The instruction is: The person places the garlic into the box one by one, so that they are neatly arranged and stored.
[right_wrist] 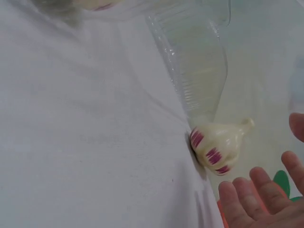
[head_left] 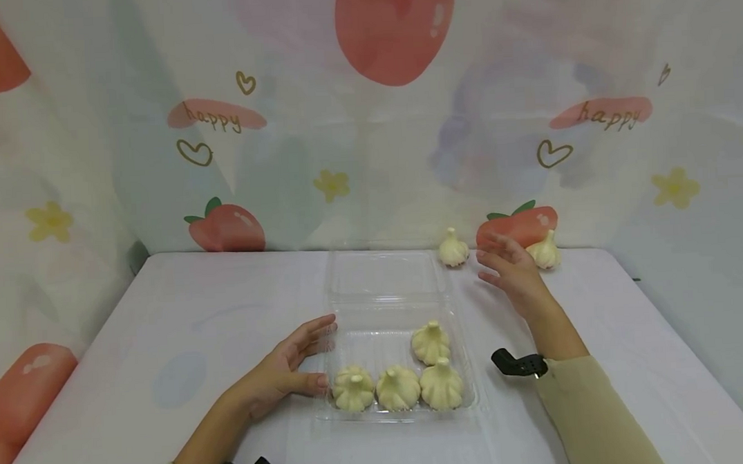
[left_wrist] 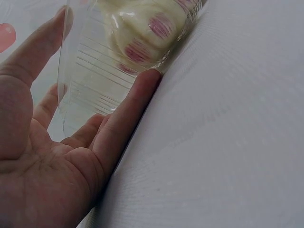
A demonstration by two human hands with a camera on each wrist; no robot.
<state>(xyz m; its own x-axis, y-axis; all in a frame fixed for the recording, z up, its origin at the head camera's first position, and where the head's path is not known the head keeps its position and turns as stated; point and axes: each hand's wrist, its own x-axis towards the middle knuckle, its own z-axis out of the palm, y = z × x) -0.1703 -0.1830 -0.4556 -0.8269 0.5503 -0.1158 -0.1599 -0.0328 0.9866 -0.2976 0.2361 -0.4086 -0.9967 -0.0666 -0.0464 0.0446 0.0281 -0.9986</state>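
Note:
A clear plastic clamshell box (head_left: 382, 339) lies with its lid raised on the table, holding several garlic bulbs (head_left: 398, 388) in a front row and one behind at the right. My left hand (head_left: 284, 367) rests against the box's left side, fingers extended along the wall; the left wrist view shows a fingertip low by a bulb with purple marks (left_wrist: 159, 26). My right hand (head_left: 513, 274) is raised at the back right, fingers spread and holding nothing. Just left of its fingertips stands a garlic bulb (head_left: 452, 248), also in the right wrist view (right_wrist: 218, 145).
Another garlic bulb (head_left: 545, 252) stands at the back right, partly behind my right hand. The box lid (head_left: 386, 273) leans back toward the printed backdrop (head_left: 369, 177). A white cloth covers the table (head_left: 225, 294), and black straps sit on both wrists.

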